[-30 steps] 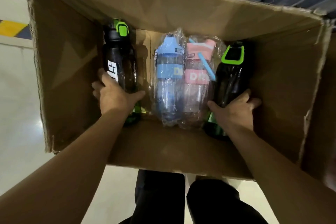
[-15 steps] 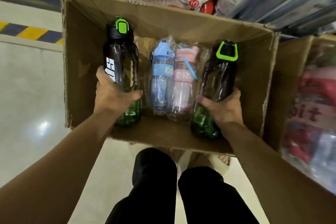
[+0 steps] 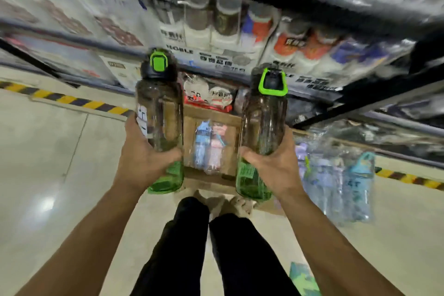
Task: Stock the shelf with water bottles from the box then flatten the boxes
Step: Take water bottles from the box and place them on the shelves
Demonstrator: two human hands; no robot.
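My left hand (image 3: 144,158) grips a dark smoky bottle (image 3: 159,113) with a green base and a green-and-black cap. A matching bottle (image 3: 264,113) with a green loop lid is held in my right hand (image 3: 276,166). Both bottles are upright and raised in front of the shelf (image 3: 240,38). Far below between them lies the cardboard box (image 3: 211,115), with a blue wrapped bottle (image 3: 201,144) and a pink wrapped bottle (image 3: 217,144) lying inside it.
The shelf rows hold packed cups and bottles, blurred by motion. A second box with wrapped blue and purple bottles (image 3: 336,175) stands at the right on the floor. Yellow-black tape (image 3: 72,101) runs along the floor. My legs (image 3: 216,247) stand right behind the box.
Both hands have lifted the two dark bottles out of the box and up toward the shelf. The view has tilted up, so the box looks small and far below.
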